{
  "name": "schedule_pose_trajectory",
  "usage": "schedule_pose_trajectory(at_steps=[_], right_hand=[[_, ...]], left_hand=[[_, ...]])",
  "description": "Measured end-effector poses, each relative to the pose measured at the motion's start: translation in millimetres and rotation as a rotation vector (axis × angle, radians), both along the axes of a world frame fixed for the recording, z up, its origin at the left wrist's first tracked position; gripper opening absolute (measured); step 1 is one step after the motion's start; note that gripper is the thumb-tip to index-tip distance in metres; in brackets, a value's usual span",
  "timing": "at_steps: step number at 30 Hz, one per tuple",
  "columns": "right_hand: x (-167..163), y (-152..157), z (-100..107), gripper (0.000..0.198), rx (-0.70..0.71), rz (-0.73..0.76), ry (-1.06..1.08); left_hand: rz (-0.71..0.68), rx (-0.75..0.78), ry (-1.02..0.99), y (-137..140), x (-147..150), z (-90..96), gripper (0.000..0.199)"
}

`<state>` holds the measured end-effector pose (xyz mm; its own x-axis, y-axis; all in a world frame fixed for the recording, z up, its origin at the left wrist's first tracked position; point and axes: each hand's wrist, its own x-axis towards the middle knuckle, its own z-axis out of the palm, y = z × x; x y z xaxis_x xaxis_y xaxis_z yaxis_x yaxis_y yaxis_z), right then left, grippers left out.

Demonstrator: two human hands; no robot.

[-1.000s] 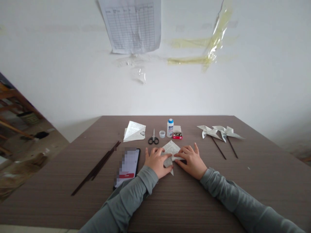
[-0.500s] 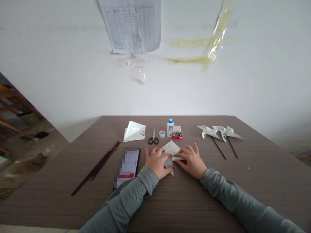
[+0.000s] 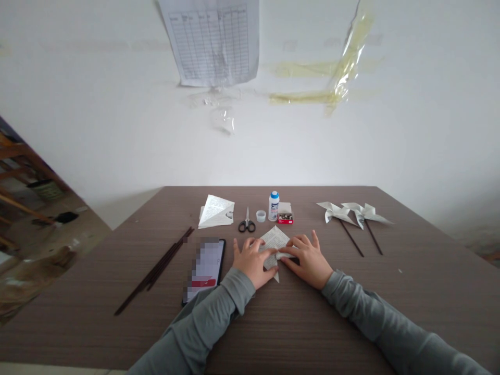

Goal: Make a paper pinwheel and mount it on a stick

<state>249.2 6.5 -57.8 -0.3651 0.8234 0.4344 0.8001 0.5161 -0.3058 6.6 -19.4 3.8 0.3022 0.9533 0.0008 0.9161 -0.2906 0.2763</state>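
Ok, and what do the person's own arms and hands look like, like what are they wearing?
Both arms are in long, plain grey sleeves, wrinkled along the forearms and reaching the wrists. The left hand and right hand are ungloved, with no ring visible.

Matt paper sheet (image 3: 275,238), wood-grained table (image 3: 281,333)

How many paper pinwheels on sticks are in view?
2, both beyond and to the right of the right hand: a left pinwheel and a right pinwheel close beside it.
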Motion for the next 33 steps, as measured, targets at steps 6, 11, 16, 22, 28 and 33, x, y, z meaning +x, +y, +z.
schedule_pose_trajectory(at_steps=[6, 11, 16, 22, 28, 33], right_hand=[[1, 0, -2, 0.024, 0.005, 0.004, 0.003], [3, 1, -4, 0.024, 0.033, 0.02, 0.016], [2, -1, 0, 0.026, 0.049, 0.016, -0.003], [2, -1, 4, 0.022, 0.061, 0.036, -0.019], [4, 0, 2, 0.021, 0.033, 0.044, -0.008], [6, 0, 0, 0.026, 0.039, 0.042, 0.004]], left_hand=[[-0.002, 0.047, -0.035, 0, -1, -8.5, 0.056], [0.002, 0.063, -0.033, -1, -1, -9.3, 0.055], [-0.005, 0.013, -0.021, -3, -1, 4.2, 0.055], [-0.004, 0.011, -0.02, -7, 2, 11.4, 0.054], [-0.001, 0.027, -0.029, -7, 3, 5.7, 0.062], [-0.005, 0.012, -0.025, -5, 1, 5.0, 0.059]])
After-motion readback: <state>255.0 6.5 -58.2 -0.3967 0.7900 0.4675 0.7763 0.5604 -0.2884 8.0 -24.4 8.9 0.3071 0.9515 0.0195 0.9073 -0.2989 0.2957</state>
